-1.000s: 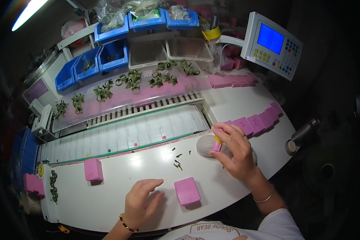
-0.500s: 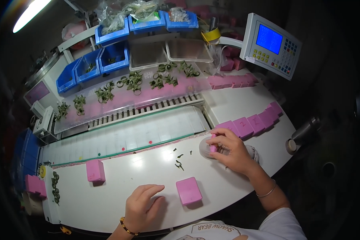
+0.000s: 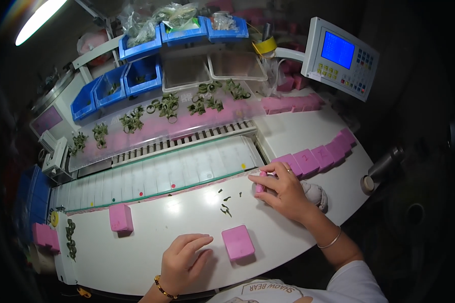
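My right hand (image 3: 286,196) hovers over the white table, thumb and fingers pinched on a small pink piece (image 3: 260,184). A grey-white cloth-like lump (image 3: 316,196) lies beside that hand, partly hidden by it. Several small dark green pieces (image 3: 226,207) are scattered to its left. Near the front edge, a pink square block (image 3: 238,241) stands alone. My left hand (image 3: 184,260) is to the left of this block, not touching it, with fingers loosely extended and nothing in them.
A conveyor with white segments (image 3: 197,171) crosses behind the table. Clusters of green ring-shaped pieces (image 3: 167,106) lie on a clear cover beyond it, below blue bins (image 3: 142,74). Pink blocks (image 3: 306,161) line the right; another block (image 3: 120,218) stands left. A control panel (image 3: 341,58) overhangs back right.
My right hand has shifted a little to the left with the pink piece. The conveyor's coloured dots have moved left, and a yellow dot shows at its right end. My left hand has barely moved.
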Available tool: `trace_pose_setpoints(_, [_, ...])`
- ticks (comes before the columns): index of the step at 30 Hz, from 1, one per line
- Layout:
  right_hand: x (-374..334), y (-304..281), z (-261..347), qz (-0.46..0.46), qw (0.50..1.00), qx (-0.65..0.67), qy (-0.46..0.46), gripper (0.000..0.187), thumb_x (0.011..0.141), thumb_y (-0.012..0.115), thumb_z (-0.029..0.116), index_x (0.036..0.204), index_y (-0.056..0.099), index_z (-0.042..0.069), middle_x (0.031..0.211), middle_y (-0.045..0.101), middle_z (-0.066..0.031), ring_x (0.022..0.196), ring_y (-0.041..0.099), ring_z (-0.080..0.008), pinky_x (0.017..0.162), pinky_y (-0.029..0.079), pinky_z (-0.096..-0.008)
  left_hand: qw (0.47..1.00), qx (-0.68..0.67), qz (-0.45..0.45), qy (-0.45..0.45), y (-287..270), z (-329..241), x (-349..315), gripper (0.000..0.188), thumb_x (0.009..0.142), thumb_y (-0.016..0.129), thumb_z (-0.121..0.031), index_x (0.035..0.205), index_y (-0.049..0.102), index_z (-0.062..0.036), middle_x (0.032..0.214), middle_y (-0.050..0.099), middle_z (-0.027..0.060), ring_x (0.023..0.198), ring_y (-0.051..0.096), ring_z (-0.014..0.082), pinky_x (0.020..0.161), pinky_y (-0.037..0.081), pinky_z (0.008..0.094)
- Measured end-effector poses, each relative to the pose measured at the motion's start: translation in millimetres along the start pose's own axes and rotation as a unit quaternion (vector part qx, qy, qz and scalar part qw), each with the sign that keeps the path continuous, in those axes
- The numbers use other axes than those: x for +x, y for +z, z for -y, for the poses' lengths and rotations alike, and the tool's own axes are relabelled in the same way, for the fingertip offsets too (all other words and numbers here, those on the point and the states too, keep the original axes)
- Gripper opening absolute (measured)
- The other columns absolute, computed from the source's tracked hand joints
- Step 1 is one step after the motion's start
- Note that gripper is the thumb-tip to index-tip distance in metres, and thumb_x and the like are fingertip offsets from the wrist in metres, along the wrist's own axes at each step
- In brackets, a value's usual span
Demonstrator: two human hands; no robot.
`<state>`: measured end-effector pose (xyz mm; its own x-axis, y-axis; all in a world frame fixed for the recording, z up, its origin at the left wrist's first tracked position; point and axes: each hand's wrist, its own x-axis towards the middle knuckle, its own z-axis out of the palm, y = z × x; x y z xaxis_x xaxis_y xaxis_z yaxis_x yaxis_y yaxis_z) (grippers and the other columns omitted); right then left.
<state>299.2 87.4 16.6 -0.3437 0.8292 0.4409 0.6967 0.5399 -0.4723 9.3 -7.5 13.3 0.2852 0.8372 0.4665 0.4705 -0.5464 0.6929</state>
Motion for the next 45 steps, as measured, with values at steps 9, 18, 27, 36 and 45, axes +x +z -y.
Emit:
trace_pose_setpoints(9, [-14.0,-24.5,1.9,-0.022,0.995,0.088,0.038,0.029,0.075,0.078,0.003,0.102,0.069,0.003,0.111,0.056,-0.0115,0.094,0.062,-0.0239,0.085,0.053,-0.0354,1.0,0.015,0.008,-0.012,-1.2,0.9,-5.0,0.031,0.078,0.075,0.002,0.108,0.069,-0.0048,0.102,0.069,0.0115,0.087,0.068,0.0267,0.072,0.056,0.0328])
trace_pose_setpoints(18, [-16.2,-42.2,9.3,0.016,0.999,-0.026,0.035,0.04,0.07,0.083,0.007,0.104,0.061,0.004,0.11,0.057,-0.0123,0.1,0.061,-0.0293,0.087,0.051,-0.0391,1.0,0.001,0.02,-0.003,2.5,-1.3,0.2,0.03,0.078,0.075,0.002,0.107,0.07,-0.0046,0.102,0.069,0.0111,0.086,0.068,0.0253,0.07,0.057,0.0316])
trace_pose_setpoints(27, [-8.1,-15.1,-2.5,-0.005,1.0,-0.018,-0.005,0.043,0.07,0.084,0.014,0.107,0.066,0.007,0.112,0.058,-0.012,0.104,0.056,-0.0329,0.091,0.047,-0.0425,1.0,-0.011,0.025,0.0,4.0,-6.9,1.2,0.03,0.079,0.075,0.001,0.108,0.069,-0.0051,0.102,0.068,0.011,0.083,0.068,0.0246,0.067,0.056,0.031])
trace_pose_setpoints(36, [-11.5,-14.4,1.6,-0.001,1.0,0.006,0.01,0.046,0.071,0.083,0.01,0.113,0.063,0.007,0.113,0.056,-0.0121,0.102,0.056,-0.0306,0.089,0.048,-0.0407,0.998,-0.027,0.06,-0.002,5.5,-8.7,0.8,0.036,0.078,0.079,-0.005,0.111,0.068,-0.0059,0.112,0.066,0.0122,0.098,0.066,0.0286,0.08,0.056,0.0351])
trace_pose_setpoints(45, [-36.2,-4.3,29.8,-0.059,0.945,0.298,0.116,0.062,0.073,0.08,-0.006,0.127,0.051,0.002,0.121,0.051,-0.0093,0.105,0.057,-0.0167,0.09,0.051,-0.0302,0.984,-0.022,0.175,0.011,31.9,-4.9,8.8,0.05,0.072,0.082,-0.01,0.115,0.059,-0.0028,0.137,0.048,0.0197,0.12,0.054,0.036,0.099,0.051,0.0415])
